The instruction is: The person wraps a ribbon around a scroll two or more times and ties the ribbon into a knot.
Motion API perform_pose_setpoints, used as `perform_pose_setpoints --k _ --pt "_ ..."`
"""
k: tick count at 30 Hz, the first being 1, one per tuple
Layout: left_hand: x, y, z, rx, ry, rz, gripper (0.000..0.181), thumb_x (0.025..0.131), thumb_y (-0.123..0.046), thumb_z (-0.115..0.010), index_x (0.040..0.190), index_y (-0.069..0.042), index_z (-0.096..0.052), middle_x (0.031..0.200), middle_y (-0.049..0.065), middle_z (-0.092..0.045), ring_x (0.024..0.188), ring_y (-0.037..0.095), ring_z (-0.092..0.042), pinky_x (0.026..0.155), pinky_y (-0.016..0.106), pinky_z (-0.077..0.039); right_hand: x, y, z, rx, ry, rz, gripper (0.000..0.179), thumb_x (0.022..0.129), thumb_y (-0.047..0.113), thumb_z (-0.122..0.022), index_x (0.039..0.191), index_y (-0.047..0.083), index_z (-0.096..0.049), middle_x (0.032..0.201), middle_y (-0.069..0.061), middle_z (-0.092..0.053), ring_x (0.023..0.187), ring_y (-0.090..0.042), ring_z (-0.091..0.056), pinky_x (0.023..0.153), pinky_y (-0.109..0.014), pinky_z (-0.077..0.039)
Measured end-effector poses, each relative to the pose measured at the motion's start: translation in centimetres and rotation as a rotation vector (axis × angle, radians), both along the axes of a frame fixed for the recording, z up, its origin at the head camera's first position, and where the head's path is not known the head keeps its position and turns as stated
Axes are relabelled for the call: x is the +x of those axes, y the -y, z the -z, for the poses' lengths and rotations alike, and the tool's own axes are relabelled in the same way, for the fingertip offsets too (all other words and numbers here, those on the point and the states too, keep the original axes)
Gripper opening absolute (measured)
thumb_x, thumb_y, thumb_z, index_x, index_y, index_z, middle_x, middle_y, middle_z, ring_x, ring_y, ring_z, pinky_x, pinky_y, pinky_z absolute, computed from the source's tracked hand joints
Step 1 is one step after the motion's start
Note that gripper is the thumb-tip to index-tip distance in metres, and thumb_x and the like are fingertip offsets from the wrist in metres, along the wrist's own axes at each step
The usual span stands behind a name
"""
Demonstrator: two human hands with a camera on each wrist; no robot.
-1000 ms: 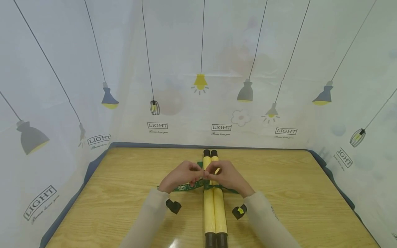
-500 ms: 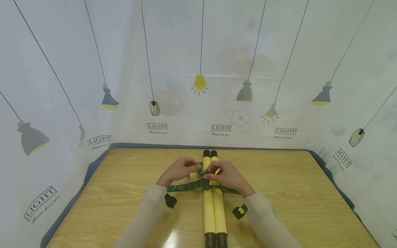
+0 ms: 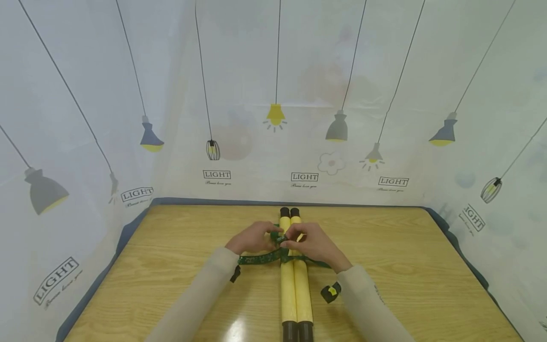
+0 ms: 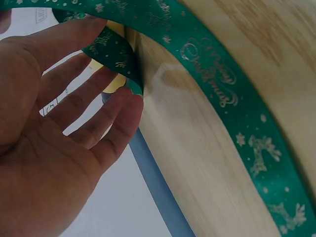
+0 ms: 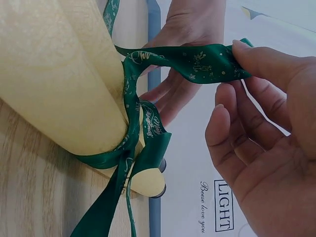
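Note:
Two pale yellow poles (image 3: pixel 288 292) with dark end caps lie side by side, pointing away from me. A green ribbon (image 5: pixel 210 64) printed with metallic reindeer and lettering wraps both poles and is crossed at the wrap. My right hand (image 3: pixel 314 243) pinches one ribbon end between thumb and fingers, holding that stretch raised above the poles. My left hand (image 3: pixel 255 237) is just left of the poles, behind the raised stretch, its fingers extended and loosely spread beside a ribbon loop. Another ribbon tail (image 4: pixel 212 69) curves past the left hand across the table side.
The poles lie on a wood-grain table (image 3: pixel 171 266) with a blue border at its back edge. White sheeting (image 3: pixel 265 57) printed with lamps surrounds it. A dark wrist-worn piece (image 3: pixel 330 292) shows below the right sleeve.
A second ago both hands met at the ribbon over the poles. The left hand drew back leftward off it, then moved in again, lower and behind the ribbon. The right hand kept its pinch.

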State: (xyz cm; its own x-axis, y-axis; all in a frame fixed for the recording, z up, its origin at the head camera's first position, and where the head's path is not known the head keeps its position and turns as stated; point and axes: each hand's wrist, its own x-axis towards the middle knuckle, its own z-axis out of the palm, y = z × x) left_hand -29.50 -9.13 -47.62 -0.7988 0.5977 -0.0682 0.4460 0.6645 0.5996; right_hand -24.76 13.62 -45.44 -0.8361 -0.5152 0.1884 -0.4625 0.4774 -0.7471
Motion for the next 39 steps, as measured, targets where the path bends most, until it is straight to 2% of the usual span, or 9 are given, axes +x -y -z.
perform_pose_setpoints --k 5,9,11,14,20,24,29,35,39 --pt "-0.2 -0.3 0.4 0.005 -0.010 0.000 0.048 0.090 -0.003 -0.075 0.137 -0.005 -0.064 0.135 0.013 -0.067 0.127 0.033 -0.062 0.106 0.049 -0.052 0.0 0.0 0.1 -0.004 0.001 0.000 0.012 0.095 0.033 -0.075 0.093 0.022 -0.072 0.090 0.005 -0.070 0.084 -0.009 -0.063 0.075 -0.026 -0.057" --pt "-0.4 -0.2 0.9 -0.033 -0.073 0.007 0.031 0.088 -0.005 -0.078 0.118 -0.006 -0.072 0.113 0.008 -0.075 0.103 0.023 -0.070 0.091 0.040 -0.058 0.0 0.0 0.1 -0.001 0.005 0.013 0.012 0.095 0.033 -0.075 0.093 0.022 -0.071 0.090 0.005 -0.069 0.084 -0.010 -0.063 0.075 -0.026 -0.056" --pt "-0.4 -0.1 1.0 -0.052 -0.091 0.008 0.019 0.088 -0.005 -0.077 0.106 -0.007 -0.073 0.099 0.005 -0.075 0.089 0.018 -0.067 0.081 0.036 -0.058 0.0 0.0 0.1 0.001 0.004 0.016 0.012 0.095 0.033 -0.075 0.093 0.022 -0.071 0.091 0.005 -0.069 0.084 -0.010 -0.063 0.075 -0.026 -0.056" --pt "-0.5 0.1 0.9 -0.070 -0.096 0.003 0.006 0.090 -0.005 -0.074 0.094 -0.010 -0.074 0.088 0.001 -0.073 0.077 0.012 -0.062 0.071 0.031 -0.055 0.0 0.0 0.0 0.000 0.006 0.017 0.012 0.094 0.033 -0.076 0.093 0.022 -0.071 0.091 0.004 -0.069 0.085 -0.011 -0.063 0.075 -0.026 -0.056" --pt "-0.5 0.8 0.1 -0.035 -0.067 -0.020 0.009 0.098 -0.014 -0.070 0.095 -0.013 -0.078 0.090 0.000 -0.076 0.075 0.009 -0.066 0.070 0.029 -0.057 -0.1 -0.2 0.1 -0.007 0.016 0.017 0.012 0.095 0.032 -0.075 0.093 0.021 -0.070 0.092 0.003 -0.069 0.084 -0.015 -0.063 0.073 -0.027 -0.057" --pt "-0.6 1.4 -0.7 0.007 0.006 -0.036 0.013 0.100 -0.017 -0.068 0.097 -0.012 -0.079 0.090 0.001 -0.077 0.069 0.012 -0.064 0.064 0.028 -0.054 -0.2 -0.3 0.1 -0.005 0.003 0.018 0.013 0.096 0.032 -0.074 0.093 0.020 -0.070 0.092 0.003 -0.068 0.084 -0.015 -0.063 0.073 -0.027 -0.056" --pt "-0.5 2.0 -1.7 0.022 0.029 -0.051 0.015 0.100 -0.021 -0.067 0.097 -0.014 -0.079 0.084 -0.001 -0.074 0.064 0.012 -0.060 0.062 0.028 -0.052 -0.3 -0.4 0.1 0.001 -0.014 0.032 0.014 0.096 0.034 -0.074 0.093 0.021 -0.070 0.090 0.004 -0.068 0.083 -0.013 -0.063 0.073 -0.026 -0.056" --pt "0.3 2.9 -2.9 0.056 0.020 -0.069 0.015 0.098 -0.020 -0.066 0.090 -0.016 -0.078 0.078 -0.004 -0.069 0.067 0.012 -0.056 0.067 0.031 -0.051 -0.3 -0.4 0.1 0.006 -0.012 0.055 0.015 0.096 0.034 -0.074 0.094 0.019 -0.071 0.089 0.004 -0.068 0.083 -0.015 -0.063 0.073 -0.026 -0.056" --pt "1.1 3.6 -3.3 0.096 0.050 -0.068 0.017 0.100 -0.019 -0.064 0.091 -0.018 -0.078 0.072 -0.003 -0.065 0.061 0.011 -0.051 0.065 0.031 -0.049 -0.4 -0.5 0.2 0.016 -0.007 0.078 0.016 0.096 0.035 -0.074 0.094 0.019 -0.071 0.088 0.004 -0.068 0.083 -0.015 -0.063 0.074 -0.027 -0.055"
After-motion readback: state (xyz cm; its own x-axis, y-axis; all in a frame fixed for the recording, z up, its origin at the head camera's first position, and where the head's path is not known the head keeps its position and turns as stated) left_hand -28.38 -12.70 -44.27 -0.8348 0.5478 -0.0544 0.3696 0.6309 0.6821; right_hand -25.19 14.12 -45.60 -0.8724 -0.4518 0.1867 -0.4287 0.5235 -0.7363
